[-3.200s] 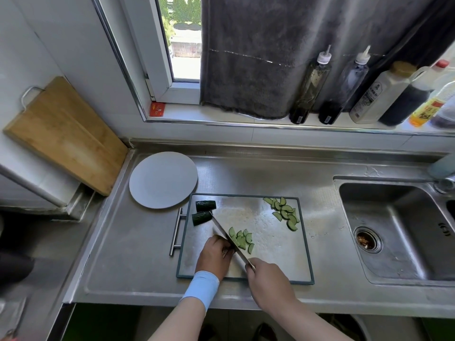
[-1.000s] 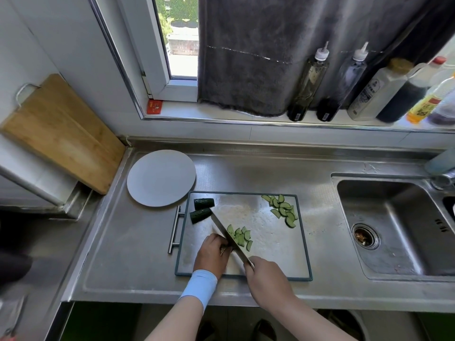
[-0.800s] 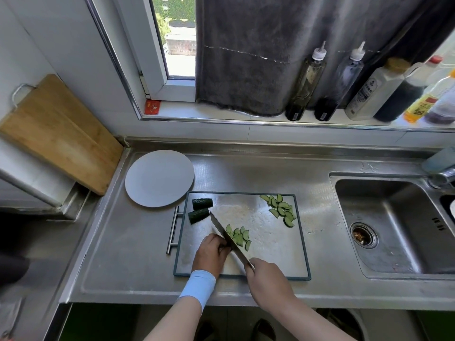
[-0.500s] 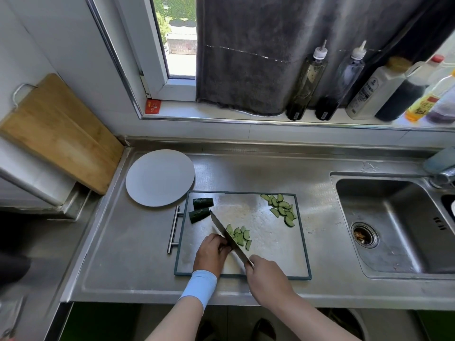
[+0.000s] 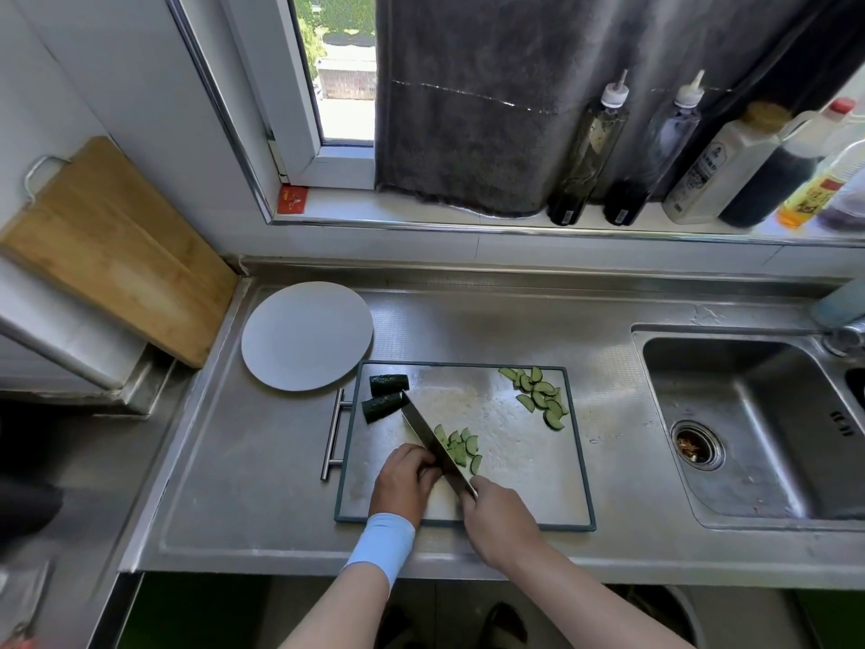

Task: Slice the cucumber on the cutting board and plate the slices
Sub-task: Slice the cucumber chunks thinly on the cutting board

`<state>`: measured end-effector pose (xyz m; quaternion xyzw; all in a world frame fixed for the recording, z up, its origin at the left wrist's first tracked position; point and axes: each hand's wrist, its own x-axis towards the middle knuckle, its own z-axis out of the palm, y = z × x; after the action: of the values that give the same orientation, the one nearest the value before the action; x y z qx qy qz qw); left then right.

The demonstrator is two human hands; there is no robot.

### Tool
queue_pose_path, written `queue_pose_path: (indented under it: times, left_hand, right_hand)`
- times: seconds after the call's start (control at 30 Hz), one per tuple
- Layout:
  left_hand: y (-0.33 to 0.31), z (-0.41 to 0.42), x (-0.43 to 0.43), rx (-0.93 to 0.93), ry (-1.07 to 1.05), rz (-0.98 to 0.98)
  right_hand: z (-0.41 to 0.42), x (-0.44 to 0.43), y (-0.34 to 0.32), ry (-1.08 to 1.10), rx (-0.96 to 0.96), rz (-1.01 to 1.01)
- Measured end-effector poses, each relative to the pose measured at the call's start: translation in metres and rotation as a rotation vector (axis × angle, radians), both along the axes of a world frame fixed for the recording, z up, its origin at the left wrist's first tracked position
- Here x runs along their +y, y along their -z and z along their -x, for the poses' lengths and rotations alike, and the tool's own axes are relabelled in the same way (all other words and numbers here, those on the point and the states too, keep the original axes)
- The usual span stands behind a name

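Clearly mid-slicing, the right hand (image 5: pixel 501 522) held its grip closed round the knife (image 5: pixel 433 440) while the left hand (image 5: pixel 405 480) curled its grip over a mostly hidden cucumber piece on the cutting board (image 5: pixel 524 484), slices (image 5: pixel 461 449) beside the blade, so the next cut probably needed fingertips tucked back.

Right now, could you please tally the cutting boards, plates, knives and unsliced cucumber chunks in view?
Cutting boards: 2, the wooden board and the grey-rimmed board
Plates: 1
Knives: 1
Unsliced cucumber chunks: 2
Total: 6
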<state>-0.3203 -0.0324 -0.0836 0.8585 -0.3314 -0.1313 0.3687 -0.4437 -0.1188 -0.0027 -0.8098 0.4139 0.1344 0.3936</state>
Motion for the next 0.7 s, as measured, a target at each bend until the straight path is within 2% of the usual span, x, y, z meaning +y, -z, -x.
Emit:
queue_pose_path:
  times: [0.3,0.47,0.6,0.7]
  left_hand:
    - [-0.008,0.001,-0.002,-0.006,0.041,-0.066]
    - [-0.015,-0.005,-0.021,0.088,0.05,-0.123]
    - [-0.029,-0.013,-0.036,0.186,0.081,-0.23]
    - [-0.044,-0.023,-0.038,0.217,-0.076,-0.169]
  right_hand:
    - [0.007,-0.015,-0.005,-0.009,-0.047,-0.02]
    - [0.013,-0.039,-0.018,0.03,-0.118,0.028]
    - [0.017,-0.068,-0.029,-0.044,-0.063,0.192]
    - [0.023,-0.085,-0.031,-0.149,-0.023,0.352]
